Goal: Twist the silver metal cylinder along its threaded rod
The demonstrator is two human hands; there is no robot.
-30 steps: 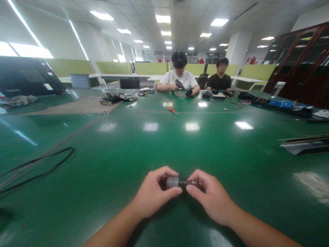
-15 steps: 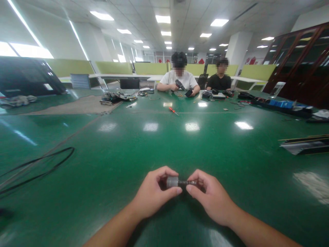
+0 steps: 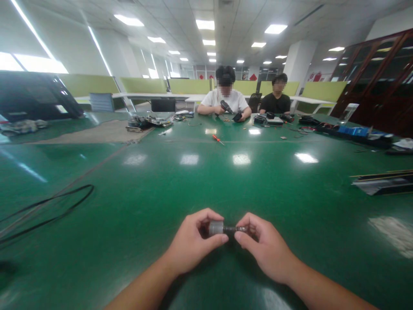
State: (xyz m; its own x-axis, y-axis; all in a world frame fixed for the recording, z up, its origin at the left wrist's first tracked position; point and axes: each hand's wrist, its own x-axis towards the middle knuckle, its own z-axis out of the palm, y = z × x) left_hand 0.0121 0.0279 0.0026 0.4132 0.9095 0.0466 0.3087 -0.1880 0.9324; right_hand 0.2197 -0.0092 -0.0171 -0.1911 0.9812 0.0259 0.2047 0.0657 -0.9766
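Between my two hands, just above the green table (image 3: 206, 185) or on it, lies a short grey metal cylinder (image 3: 216, 227) with a thin dark, ridged shaft (image 3: 229, 228) pointing right. I cannot tell its exact kind. Thumb and fingers of my left hand (image 3: 195, 239) are closed round the cylinder from the left. My right hand (image 3: 263, 241) pinches the shaft's far end, where a shiny tip shows between thumb and forefinger. The shaft runs level across the gap between the hands. My palms hide the lower fingers.
A red-handled screwdriver (image 3: 218, 139) lies farther back. Across the table a person holds a power drill (image 3: 226, 106); another person sits beside. A black cable loop (image 3: 87, 189) lies left, and black metal profiles (image 3: 383, 183) at right. Electronic parts (image 3: 145, 122) stand at the back left.
My right hand has shifted very slightly to the right along the shaft. Both grips stay as they were, and the rest looks the same.
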